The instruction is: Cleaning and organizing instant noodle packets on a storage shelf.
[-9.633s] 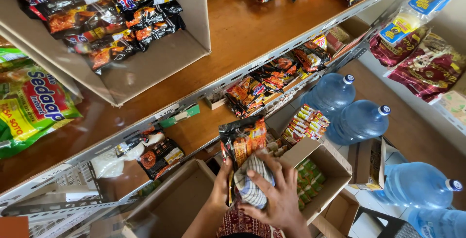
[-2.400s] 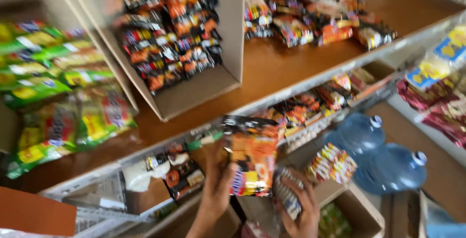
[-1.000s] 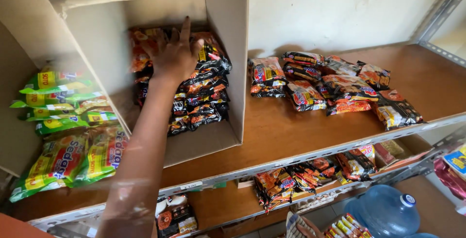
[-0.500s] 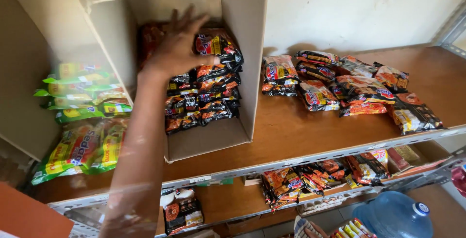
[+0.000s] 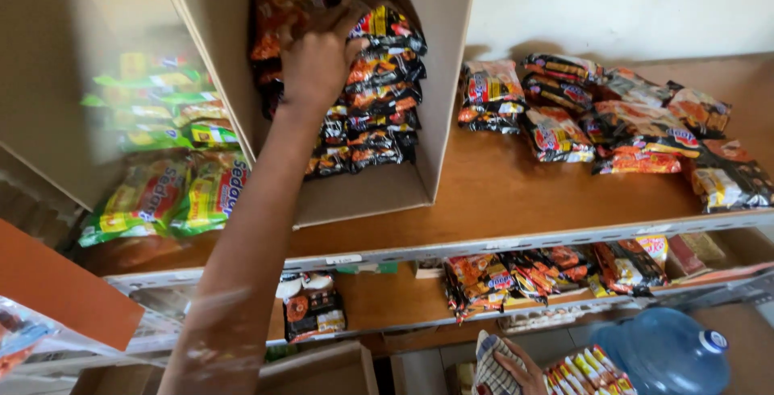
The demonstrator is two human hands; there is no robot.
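One hand, the left (image 5: 318,56), presses packets (image 5: 379,81) into the cardboard box (image 5: 439,81), its grip flat and clamping nothing; right hand (image 5: 524,371) waits low, its hold unclear.

1. We see a stack of dark red-and-orange packets (image 5: 379,89) lying inside an open cardboard box (image 5: 451,81) tipped on its side on the upper wooden shelf.
2. Left of it, green-and-yellow packets (image 5: 161,161) fill a second box (somewhat blurred).
3. To the right, loose black, orange and white packets (image 5: 613,121) lie spread on the bare shelf board.
4. On the shelf below, more orange-and-black packets (image 5: 556,270) lie in a row, and a small dark pack (image 5: 310,310) lies apart at the left.
5. Small pale labels (image 5: 355,260) sit on the shelf's front edge.
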